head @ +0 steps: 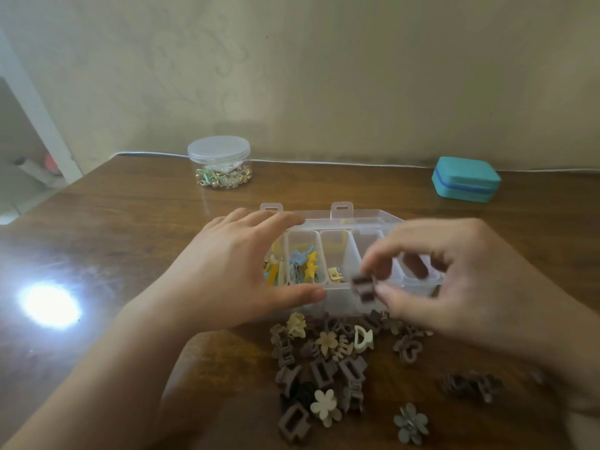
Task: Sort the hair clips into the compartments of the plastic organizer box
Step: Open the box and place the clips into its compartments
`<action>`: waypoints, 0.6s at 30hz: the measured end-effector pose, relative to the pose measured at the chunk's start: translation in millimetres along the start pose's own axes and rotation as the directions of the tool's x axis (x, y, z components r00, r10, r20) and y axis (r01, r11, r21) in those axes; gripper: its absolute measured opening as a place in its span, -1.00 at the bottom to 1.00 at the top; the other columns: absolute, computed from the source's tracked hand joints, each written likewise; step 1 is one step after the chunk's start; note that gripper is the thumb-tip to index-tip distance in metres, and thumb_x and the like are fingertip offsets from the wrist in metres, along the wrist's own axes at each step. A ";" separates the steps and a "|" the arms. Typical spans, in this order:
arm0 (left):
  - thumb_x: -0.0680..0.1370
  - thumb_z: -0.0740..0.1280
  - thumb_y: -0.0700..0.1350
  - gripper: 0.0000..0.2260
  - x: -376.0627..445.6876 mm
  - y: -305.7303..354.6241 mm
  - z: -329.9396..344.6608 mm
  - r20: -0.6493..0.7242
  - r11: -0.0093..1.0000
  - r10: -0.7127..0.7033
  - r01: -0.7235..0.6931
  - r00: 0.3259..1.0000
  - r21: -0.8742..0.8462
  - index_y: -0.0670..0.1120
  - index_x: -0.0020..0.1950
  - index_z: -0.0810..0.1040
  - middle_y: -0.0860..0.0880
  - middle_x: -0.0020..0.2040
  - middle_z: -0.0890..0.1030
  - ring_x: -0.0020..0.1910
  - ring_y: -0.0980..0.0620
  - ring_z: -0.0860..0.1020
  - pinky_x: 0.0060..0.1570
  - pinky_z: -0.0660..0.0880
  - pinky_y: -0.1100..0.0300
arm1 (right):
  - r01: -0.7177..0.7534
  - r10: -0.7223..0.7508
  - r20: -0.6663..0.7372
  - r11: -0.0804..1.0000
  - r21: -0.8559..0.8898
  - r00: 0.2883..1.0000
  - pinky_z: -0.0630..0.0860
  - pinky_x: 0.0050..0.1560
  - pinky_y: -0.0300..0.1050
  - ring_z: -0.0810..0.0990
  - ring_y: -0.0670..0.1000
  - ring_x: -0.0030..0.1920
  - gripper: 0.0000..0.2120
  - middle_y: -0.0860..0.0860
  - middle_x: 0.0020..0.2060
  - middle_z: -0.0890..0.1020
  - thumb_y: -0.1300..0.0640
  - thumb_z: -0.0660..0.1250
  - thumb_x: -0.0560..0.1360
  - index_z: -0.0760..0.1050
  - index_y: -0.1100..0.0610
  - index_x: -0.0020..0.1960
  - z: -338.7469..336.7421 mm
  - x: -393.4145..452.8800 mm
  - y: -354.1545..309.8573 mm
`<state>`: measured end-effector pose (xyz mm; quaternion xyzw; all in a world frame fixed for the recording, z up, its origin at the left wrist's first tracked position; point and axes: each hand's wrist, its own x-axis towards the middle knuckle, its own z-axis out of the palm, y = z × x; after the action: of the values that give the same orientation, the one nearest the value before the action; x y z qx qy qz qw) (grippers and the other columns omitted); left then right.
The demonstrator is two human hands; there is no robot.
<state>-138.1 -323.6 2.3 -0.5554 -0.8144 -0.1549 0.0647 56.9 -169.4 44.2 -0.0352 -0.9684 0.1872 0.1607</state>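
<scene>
My right hand (454,274) pinched a small brown rectangular claw clip (364,287) between thumb and fingertips, holding it just over the near wall of the clear plastic organizer box (344,219), about in front of the fourth compartment. My left hand (233,271) was spread around the box's left end, thumb against the near wall and fingers along the far rim, steadying it without grasping any clip. Inside, I could see yellow and blue clips in the leftmost compartment, blue and yellow star clips (305,263) in the next, and a single pale yellow claw clip (336,274) in the third; the compartments to the right looked empty, though my hand hid part of them. On the wooden table (130,222) a large pile of brown, beige and cream clips (324,362) waited, with a few strays to the right, so I judged the sorting well short of halfway
</scene>
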 end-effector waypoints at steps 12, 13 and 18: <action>0.27 0.06 0.63 -0.13 -0.3 -1.5 1.2 -0.005 1.000 -0.003 0.003 1.000 -0.005 0.22 0.48 0.25 0.16 0.40 0.43 0.34 0.09 0.36 0.28 0.32 0.08 | -0.182 0.218 0.143 0.957 -0.227 0.965 0.31 -0.41 -0.39 0.52 -0.35 -0.23 -0.80 -0.49 -0.17 0.53 -0.25 0.28 0.33 0.50 -0.30 -0.05 -16.3 -13.7 -0.2; 0.27 0.05 0.63 -0.12 -0.1 -1.5 1.2 -0.005 1.000 -0.005 0.005 1.000 -0.005 0.21 0.48 0.25 0.16 0.40 0.42 0.35 0.09 0.36 0.29 0.31 0.08 | -0.186 0.263 0.230 0.933 -0.308 0.937 0.30 -0.36 -0.35 0.51 -0.34 -0.21 -0.72 -0.45 -0.18 0.54 -0.33 0.25 0.33 0.43 -0.38 0.03 -13.6 -15.8 -0.2; 0.26 0.04 0.64 -0.12 0.5 -1.1 1.7 -0.003 1.000 -0.008 0.008 1.000 0.000 0.22 0.48 0.26 0.16 0.40 0.42 0.34 0.09 0.36 0.29 0.31 0.07 | -0.168 0.368 0.347 0.855 -0.491 0.863 0.32 -0.24 -0.21 0.39 -0.17 -0.20 -0.62 -0.29 -0.22 0.48 -0.31 0.31 0.39 0.32 -0.44 0.18 0.2 -15.7 -1.2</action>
<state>-139.1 -323.0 0.6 -0.5520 -0.8165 -0.1561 0.0653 71.7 -172.6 39.7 -0.1671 -0.9811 -0.0146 -0.0967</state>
